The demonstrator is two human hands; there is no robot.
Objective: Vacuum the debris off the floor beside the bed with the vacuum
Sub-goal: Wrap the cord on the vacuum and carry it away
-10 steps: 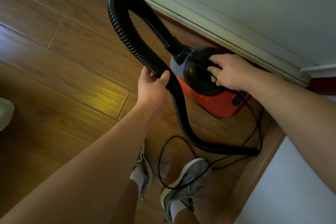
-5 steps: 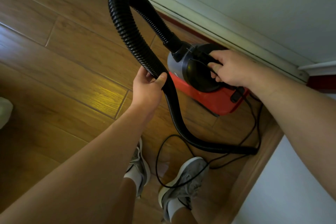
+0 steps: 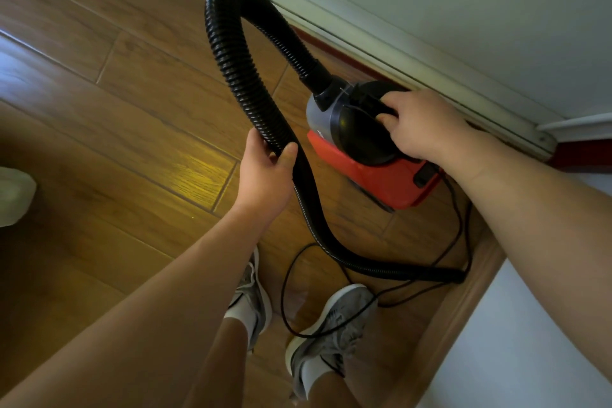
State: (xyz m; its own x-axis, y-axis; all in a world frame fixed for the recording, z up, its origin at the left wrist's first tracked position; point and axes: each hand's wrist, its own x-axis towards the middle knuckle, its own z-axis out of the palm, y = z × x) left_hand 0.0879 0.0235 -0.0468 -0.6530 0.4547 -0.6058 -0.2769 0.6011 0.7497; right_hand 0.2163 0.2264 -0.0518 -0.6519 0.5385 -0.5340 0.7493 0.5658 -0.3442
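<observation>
A small red and black canister vacuum [image 3: 381, 175] is on the wooden floor [image 3: 116, 116] near the wall's base rail. My right hand [image 3: 420, 124] grips the black handle on its top. A ribbed black hose [image 3: 238, 76] arches up from the vacuum's front, curves down and runs along the floor to its end [image 3: 453, 275] at the right. My left hand [image 3: 265, 172] holds the hose partway along, fingers and thumb curled round it. No debris is clearly visible.
A thin black power cord [image 3: 288, 291] loops on the floor over my grey shoes [image 3: 328, 338]. A pale metal door track [image 3: 397, 53] runs diagonally behind the vacuum. A white object [image 3: 13, 195] is at the left edge; a white surface with wooden trim [image 3: 463, 318] is at lower right.
The vacuum body has shifted slightly with my right hand on its handle, and the hose arch has moved a little. Both grips are unchanged.
</observation>
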